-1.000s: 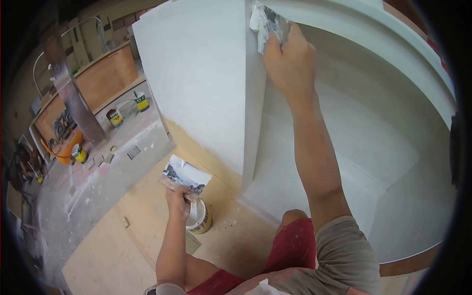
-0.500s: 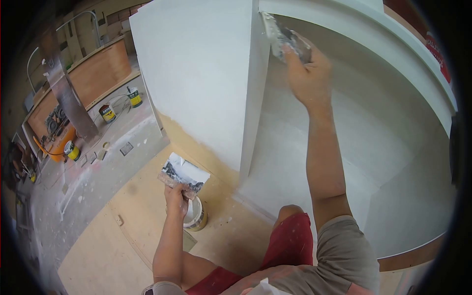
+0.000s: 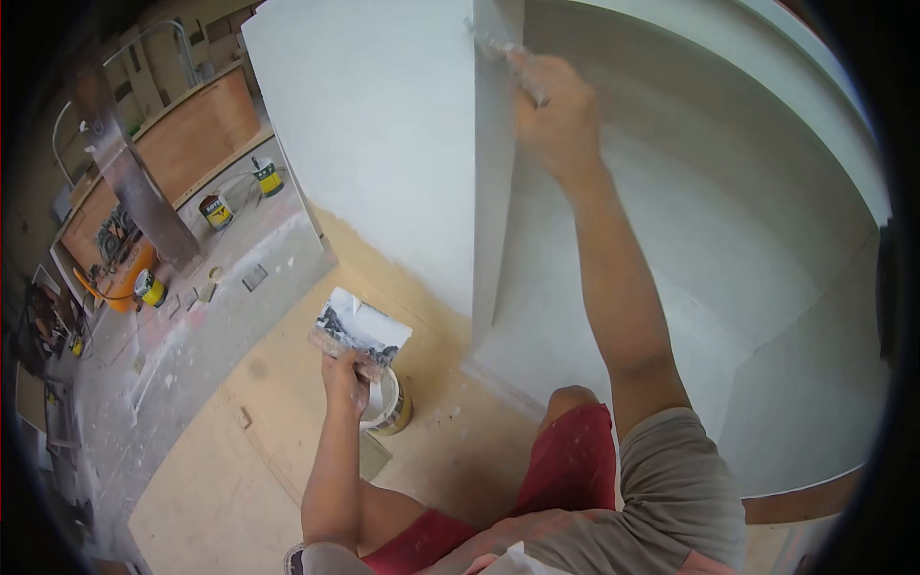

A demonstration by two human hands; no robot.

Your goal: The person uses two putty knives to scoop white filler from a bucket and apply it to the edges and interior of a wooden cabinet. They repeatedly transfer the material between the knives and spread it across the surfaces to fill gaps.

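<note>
My right hand (image 3: 559,115) is closed around a putty knife (image 3: 503,43), which is smeared by motion at the upper edge of the white panel (image 3: 374,125). The blade appears to be at the panel's corner; exact contact is hard to tell. Lower down, my left hand (image 3: 345,381) grips a wide putty-covered scraper (image 3: 362,331) with white paste and dark patches on its face. Just under that hand stands an open bucket (image 3: 391,407) with whitish contents, partly hidden by the hand.
The curved white recess (image 3: 652,240) fills the right side. Tan board (image 3: 259,431) lies beneath me. On the grey floor to the left are several paint cans (image 3: 217,212), an orange compressor (image 3: 129,278) and a slanted post (image 3: 144,182).
My right hand has moved left and slightly up with the putty knife, from the recess's top corner to the panel edge. My left hand stays nearly still. The view has shifted slightly.
</note>
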